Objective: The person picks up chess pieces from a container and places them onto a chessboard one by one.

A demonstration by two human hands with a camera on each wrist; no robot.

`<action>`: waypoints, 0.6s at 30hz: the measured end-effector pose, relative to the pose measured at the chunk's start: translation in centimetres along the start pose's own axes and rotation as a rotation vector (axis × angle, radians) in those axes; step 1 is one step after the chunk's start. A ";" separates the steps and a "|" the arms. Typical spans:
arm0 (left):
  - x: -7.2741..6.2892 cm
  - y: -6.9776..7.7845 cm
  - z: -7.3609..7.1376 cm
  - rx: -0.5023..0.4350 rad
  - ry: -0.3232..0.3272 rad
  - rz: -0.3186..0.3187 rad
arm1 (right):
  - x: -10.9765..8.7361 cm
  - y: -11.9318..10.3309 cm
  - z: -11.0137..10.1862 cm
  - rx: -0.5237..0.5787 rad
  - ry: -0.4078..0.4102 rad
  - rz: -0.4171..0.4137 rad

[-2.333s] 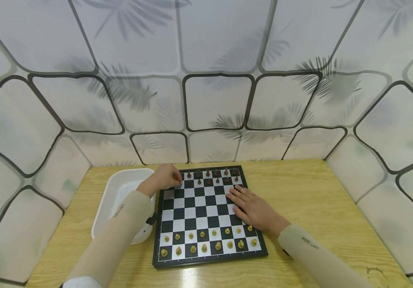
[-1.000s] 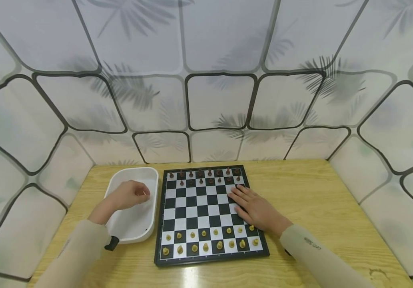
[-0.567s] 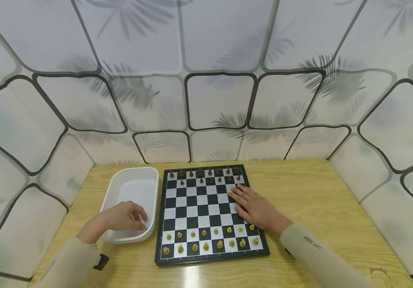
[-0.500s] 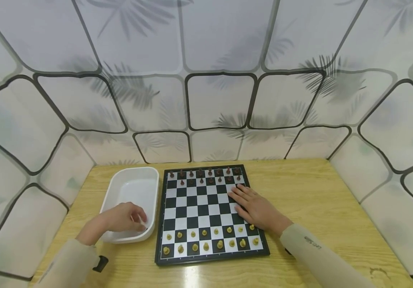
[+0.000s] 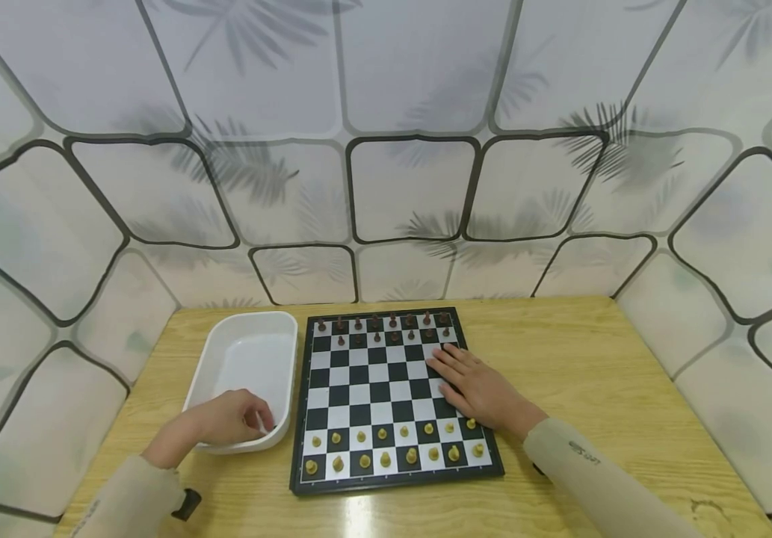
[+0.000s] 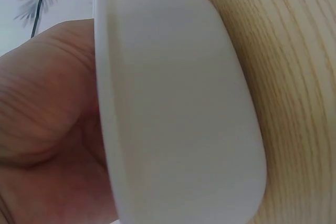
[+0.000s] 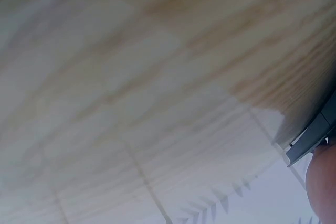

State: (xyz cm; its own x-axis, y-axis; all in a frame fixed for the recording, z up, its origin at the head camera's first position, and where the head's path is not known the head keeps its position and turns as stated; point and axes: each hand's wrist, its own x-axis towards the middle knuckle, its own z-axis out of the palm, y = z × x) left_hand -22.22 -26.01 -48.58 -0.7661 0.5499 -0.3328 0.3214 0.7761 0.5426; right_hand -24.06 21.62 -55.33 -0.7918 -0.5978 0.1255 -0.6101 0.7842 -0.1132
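Note:
My left hand reaches down into the near right corner of a white plastic tray, its fingers bent. Its fingertips are hidden, so I cannot tell whether they pinch anything. In the left wrist view the tray's outer wall covers the fingers. My right hand rests flat on the right edge of a black-and-white chessboard, fingers spread a little. Dark red chess pieces stand in two rows at the far side; the second row's leftmost square is bare. Yellow chess pieces fill two rows at the near side.
The board and tray stand side by side on a light wooden table, a narrow gap between them. A patterned wall rises at the back and both sides. The right wrist view shows mostly blurred wood.
My left hand has gone from the board's far left corner, where a dark red piece now shows, back into the tray and down to its near right corner. My right hand stays put.

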 end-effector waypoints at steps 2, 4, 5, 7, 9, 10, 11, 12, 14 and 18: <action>0.1 -0.1 0.1 -0.009 -0.007 0.023 | 0.0 0.0 0.0 0.002 0.001 0.001; 0.3 -0.1 0.3 -0.013 -0.009 0.049 | 0.0 0.0 0.1 0.004 0.003 0.001; 0.4 -0.1 0.3 -0.015 -0.009 0.057 | 0.0 0.1 0.0 0.003 0.003 0.001; 0.7 -0.1 0.5 -0.019 0.000 0.059 | 0.1 0.1 0.1 0.006 0.002 0.000; 0.8 0.0 0.7 -0.025 0.008 0.042 | 0.1 0.1 0.1 0.002 0.001 -0.001; 0.9 0.0 0.7 -0.030 0.013 0.031 | 0.1 0.2 0.1 0.000 -0.001 0.000; 1.0 0.0 0.8 -0.032 0.019 0.023 | 0.1 0.2 0.1 -0.002 -0.001 -0.001; 1.1 0.0 0.8 -0.034 0.024 0.014 | 0.1 0.2 0.1 -0.003 0.000 -0.001; 1.2 0.0 0.8 -0.041 0.030 0.004 | 0.1 0.1 0.1 -0.003 0.001 -0.002; 1.4 -0.1 1.0 -0.048 0.064 0.013 | 0.1 0.1 0.1 0.000 0.006 -0.004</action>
State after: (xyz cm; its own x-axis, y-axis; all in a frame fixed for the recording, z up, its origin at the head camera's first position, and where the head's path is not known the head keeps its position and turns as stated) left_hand -22.76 -25.03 -49.90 -0.7966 0.5378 -0.2759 0.3059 0.7524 0.5833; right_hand -24.20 21.67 -55.39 -0.7888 -0.6003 0.1319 -0.6136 0.7816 -0.1125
